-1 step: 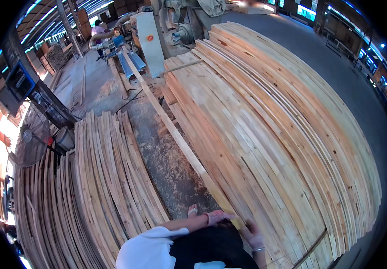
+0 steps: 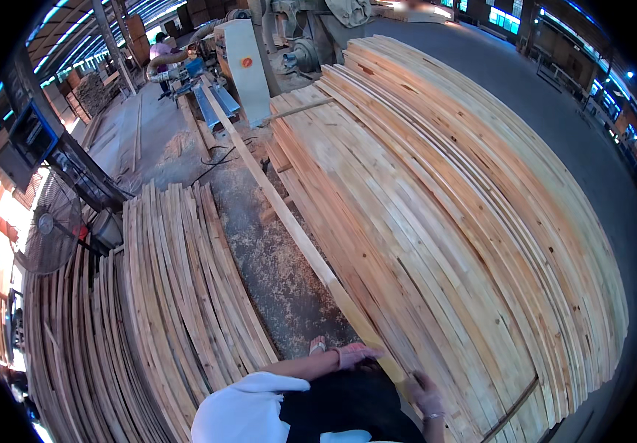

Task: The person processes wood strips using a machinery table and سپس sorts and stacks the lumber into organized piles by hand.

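Observation:
A long, narrow wooden board (image 2: 300, 240) slants from the blue machine bed at the far left down to my body. My left hand (image 2: 354, 356), pinkish as if gloved, is closed at the board's left edge near its close end. On the other side, my right hand (image 2: 427, 399) has bent fingers against the board's right edge. A band shows on that wrist. The undersides of both hands are hidden, and the right fingers are slightly blurred.
To the right lies a wide stack of boards (image 2: 422, 244); another stack (image 2: 185, 273) lies left. Sawdust (image 2: 274, 273) covers the floor between them. A machine (image 2: 207, 100) stands far ahead, a person (image 2: 162, 50) beside it. A fan (image 2: 49, 221) is at left.
My right hand has shifted slightly to the right and down. My left hand has slid a little left along the board's edge. The board looks unmoved.

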A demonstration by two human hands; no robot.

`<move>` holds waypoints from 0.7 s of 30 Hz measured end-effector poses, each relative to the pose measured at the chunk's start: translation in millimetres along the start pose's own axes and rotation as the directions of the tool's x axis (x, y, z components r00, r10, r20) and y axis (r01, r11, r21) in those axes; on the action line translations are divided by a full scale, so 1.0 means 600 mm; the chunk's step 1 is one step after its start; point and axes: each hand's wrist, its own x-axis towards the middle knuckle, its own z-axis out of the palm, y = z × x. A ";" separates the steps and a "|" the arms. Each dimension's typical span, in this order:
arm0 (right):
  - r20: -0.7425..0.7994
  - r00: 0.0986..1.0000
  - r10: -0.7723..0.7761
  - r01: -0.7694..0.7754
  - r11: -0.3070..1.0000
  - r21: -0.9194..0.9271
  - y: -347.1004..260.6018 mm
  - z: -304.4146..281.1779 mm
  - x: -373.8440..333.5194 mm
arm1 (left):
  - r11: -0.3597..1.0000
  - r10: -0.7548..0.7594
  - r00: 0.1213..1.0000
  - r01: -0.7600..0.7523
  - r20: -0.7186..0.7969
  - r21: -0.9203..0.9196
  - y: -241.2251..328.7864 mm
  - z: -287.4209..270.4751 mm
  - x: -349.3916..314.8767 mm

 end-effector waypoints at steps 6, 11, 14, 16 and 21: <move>-0.091 0.795 0.600 -0.551 0.651 -0.522 0.022 -0.195 -0.214 | 0.966 0.256 0.967 -0.255 0.011 -0.030 0.053 -0.132 -0.075; 0.109 0.913 0.394 -0.386 0.918 -0.087 -0.106 -0.159 -0.233 | 0.838 0.458 0.884 -0.465 -0.094 -0.284 0.176 -0.283 -0.105; -0.108 0.982 0.153 -0.155 0.988 -0.010 -0.267 -0.064 -0.172 | 0.785 0.492 0.819 -0.564 -0.295 -0.258 0.254 -0.426 -0.092; 0.045 0.928 0.370 -0.372 0.927 0.051 -0.233 -0.018 -0.051 | 0.730 0.522 0.757 -0.635 -0.392 -0.255 0.292 -0.487 -0.083; 0.035 0.984 0.175 -0.169 0.976 -0.133 -0.355 0.040 0.061 | 0.807 0.531 0.842 -0.536 -0.094 -0.248 0.287 -0.511 -0.076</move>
